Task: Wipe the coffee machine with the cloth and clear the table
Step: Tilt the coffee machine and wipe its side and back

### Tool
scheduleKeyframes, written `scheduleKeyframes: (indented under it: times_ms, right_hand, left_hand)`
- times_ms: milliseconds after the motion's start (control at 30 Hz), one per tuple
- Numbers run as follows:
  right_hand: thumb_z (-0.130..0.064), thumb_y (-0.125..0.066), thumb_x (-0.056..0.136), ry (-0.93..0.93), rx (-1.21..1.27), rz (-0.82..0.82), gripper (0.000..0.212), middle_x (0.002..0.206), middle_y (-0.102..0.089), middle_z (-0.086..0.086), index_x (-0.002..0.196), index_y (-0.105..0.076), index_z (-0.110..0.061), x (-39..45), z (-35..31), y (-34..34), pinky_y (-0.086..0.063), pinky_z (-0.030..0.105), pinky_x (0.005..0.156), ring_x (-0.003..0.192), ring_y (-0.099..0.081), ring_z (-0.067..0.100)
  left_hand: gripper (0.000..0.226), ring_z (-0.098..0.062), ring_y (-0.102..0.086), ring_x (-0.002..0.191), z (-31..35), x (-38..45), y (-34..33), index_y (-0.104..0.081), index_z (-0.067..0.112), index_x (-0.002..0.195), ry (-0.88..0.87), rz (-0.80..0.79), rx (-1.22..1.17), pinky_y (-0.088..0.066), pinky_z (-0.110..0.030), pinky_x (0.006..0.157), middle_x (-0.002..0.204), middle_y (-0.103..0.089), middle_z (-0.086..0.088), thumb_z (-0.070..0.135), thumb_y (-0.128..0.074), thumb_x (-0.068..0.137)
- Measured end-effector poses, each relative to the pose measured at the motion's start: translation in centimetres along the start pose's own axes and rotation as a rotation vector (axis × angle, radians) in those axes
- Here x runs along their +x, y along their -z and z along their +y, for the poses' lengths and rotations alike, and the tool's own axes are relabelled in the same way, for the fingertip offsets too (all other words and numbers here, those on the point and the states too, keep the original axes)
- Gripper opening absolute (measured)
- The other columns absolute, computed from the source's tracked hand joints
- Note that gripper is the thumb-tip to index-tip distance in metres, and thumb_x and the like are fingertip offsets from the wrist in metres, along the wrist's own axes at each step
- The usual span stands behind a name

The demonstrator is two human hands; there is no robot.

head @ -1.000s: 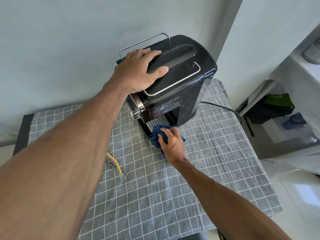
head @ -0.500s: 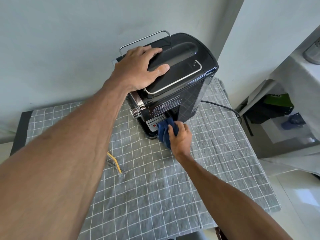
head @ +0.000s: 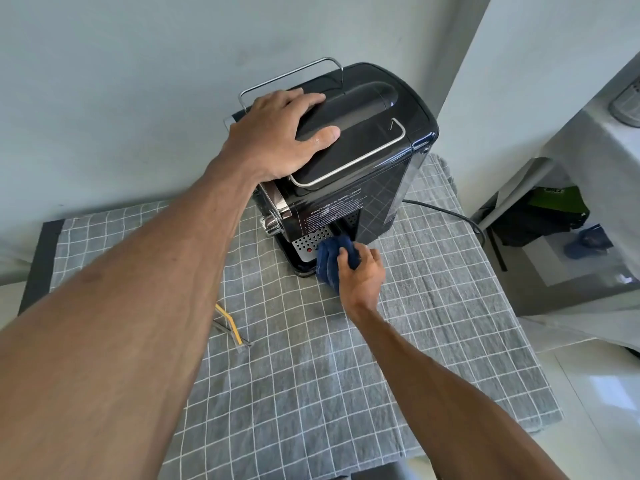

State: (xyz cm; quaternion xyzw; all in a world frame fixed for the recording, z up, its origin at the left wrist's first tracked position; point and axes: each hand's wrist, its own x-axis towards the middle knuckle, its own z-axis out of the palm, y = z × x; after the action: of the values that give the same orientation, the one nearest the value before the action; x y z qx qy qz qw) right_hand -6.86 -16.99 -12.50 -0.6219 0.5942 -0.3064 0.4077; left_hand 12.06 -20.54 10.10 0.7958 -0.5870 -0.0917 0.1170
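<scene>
A glossy black coffee machine (head: pixel 374 161) stands at the back of the table on a grey checked tablecloth (head: pixel 346 358). My left hand (head: pixel 277 133) rests on its top, fingers and thumb wrapped over the raised black lid, beside the wire rail. My right hand (head: pixel 363 275) grips a bunched dark blue cloth (head: pixel 329 261) and presses it against the right end of the perforated metal drip tray (head: pixel 311 242) at the machine's base. My left forearm hides much of the table's left side.
A yellow-handled tool (head: pixel 230 327) lies on the tablecloth, partly under my left forearm. A black power cord (head: pixel 446 211) runs off the table to the right. A wall stands close behind the machine. Bags and a blue cap (head: pixel 588 239) lie on the floor at right.
My right hand has slid the blue cloth rightward along the drip tray, from its front middle to its right end. My left hand stays on the machine's top.
</scene>
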Motion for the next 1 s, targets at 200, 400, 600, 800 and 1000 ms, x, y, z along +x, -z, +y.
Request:
scheduleKeyframes:
  times_ms: [200,400,600,800,1000]
  right_hand:
    - [-0.031,-0.053,0.105,0.276,-0.284,-0.225,0.029,0.116,-0.052,0.001,0.124,-0.062,-0.012,-0.5,0.9,-0.5,-0.056,0.028,0.087,0.097,-0.056,0.012]
    - [-0.03,-0.054,0.103,0.145,-0.161,-0.141,0.034,0.126,-0.058,0.004,0.133,-0.063,-0.016,-0.8,0.5,-0.1,-0.039,0.016,0.089,0.113,-0.056,0.02]
    - [-0.023,-0.057,0.105,0.086,-0.127,-0.11,0.024,0.112,-0.063,0.003,0.122,-0.066,-0.009,-1.3,2.2,-0.1,-0.053,0.011,0.076,0.088,-0.06,0.007]
    - [-0.025,-0.059,0.104,-0.335,0.263,0.307,0.005,0.102,-0.069,0.004,0.108,-0.057,-0.021,3.5,-0.7,1.0,-0.058,0.024,0.081,0.089,-0.067,0.017]
    - [0.005,-0.047,0.102,-0.127,0.357,-0.001,0.023,0.109,-0.064,0.008,0.115,-0.059,-0.01,-2.4,-1.4,-1.6,-0.058,0.024,0.079,0.095,-0.066,0.016]
  left_hand:
    - [0.071,-0.019,-0.025,0.152,0.0,0.1,0.0,-0.033,0.047,0.155,-0.006,0.009,0.004,-0.034,-0.054,0.111,0.164,-0.032,0.009,0.079,-0.039,0.092]
    - [0.071,-0.019,-0.025,0.152,-0.2,0.2,-0.2,-0.033,0.047,0.155,-0.007,0.011,0.002,-0.034,-0.054,0.112,0.164,-0.032,0.009,0.08,-0.039,0.092]
    - [0.071,-0.018,-0.026,0.152,-0.3,0.3,-0.2,-0.034,0.048,0.154,0.001,0.014,-0.009,-0.034,-0.055,0.111,0.163,-0.032,0.011,0.081,-0.039,0.091]
    - [0.07,-0.019,-0.027,0.151,-0.2,0.3,-0.3,-0.035,0.049,0.153,0.003,0.018,-0.006,-0.035,-0.055,0.111,0.163,-0.033,0.011,0.081,-0.039,0.091]
    - [0.07,-0.018,-0.027,0.151,0.0,0.2,-0.2,-0.035,0.048,0.153,0.01,0.024,0.004,-0.035,-0.056,0.109,0.162,-0.033,0.011,0.08,-0.039,0.091]
